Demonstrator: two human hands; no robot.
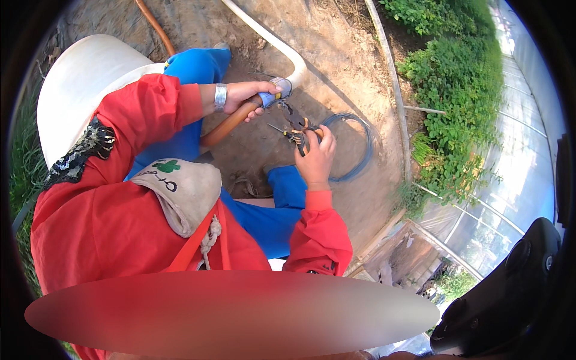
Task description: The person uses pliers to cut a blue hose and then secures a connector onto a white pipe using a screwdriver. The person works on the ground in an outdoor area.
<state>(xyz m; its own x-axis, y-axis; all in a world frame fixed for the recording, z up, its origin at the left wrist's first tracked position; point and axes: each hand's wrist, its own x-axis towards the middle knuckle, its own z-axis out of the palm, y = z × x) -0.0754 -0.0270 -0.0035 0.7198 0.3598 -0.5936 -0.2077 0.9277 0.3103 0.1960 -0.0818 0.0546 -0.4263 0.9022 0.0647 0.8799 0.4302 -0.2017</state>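
My left hand [249, 99] is wrapped round the joint where an orange hose [228, 125] meets a thick white hose [273, 39]. A blue fitting [268, 99] and a pale band show at this joint. Just to the right, my right hand [316, 157] grips pliers [294, 117] with black and orange handles, their jaws close to the joint. A thin pointed piece [277, 129] sticks out beside the handles; I cannot make out what it belongs to. Thin wire seems to lie near the jaws. On the ground beyond my right hand rests a coil of blue-grey wire [367, 141].
Bare soil [348, 72] lies around the joint. A large white rounded thing [90, 78] stands at my left arm. To the right, a pale pipe [393, 84] runs along green plants [450, 102], with plastic sheeting [528, 120] behind them. My bent legs in blue trousers [264, 222] flank the hose.
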